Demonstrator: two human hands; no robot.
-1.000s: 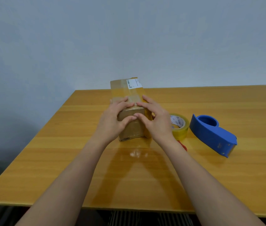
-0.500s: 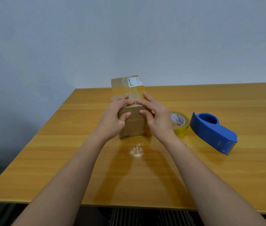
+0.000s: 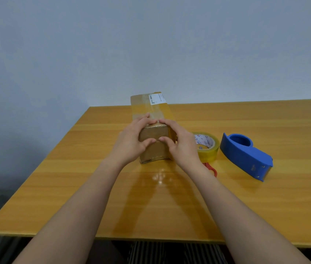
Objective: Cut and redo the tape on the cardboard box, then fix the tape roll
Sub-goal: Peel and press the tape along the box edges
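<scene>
Cardboard box (image 3: 151, 111) is getting pressed at its near end, both hands working the tape.

The left hand (image 3: 129, 143) and right hand (image 3: 181, 144) are cupping the near corners, fingers on top, thumbs meeting on the front face, loosely curved, not clenched. It's looking stiff and light; I'd be gripping its long sides. The yellow tape roll (image 3: 207, 147) is sitting just beside the right hand, the blue dispenser (image 3: 246, 155) further right.

Bare forearms, no sleeves; striped dark-and-light garment (image 3: 171, 252) below the table edge.
</scene>
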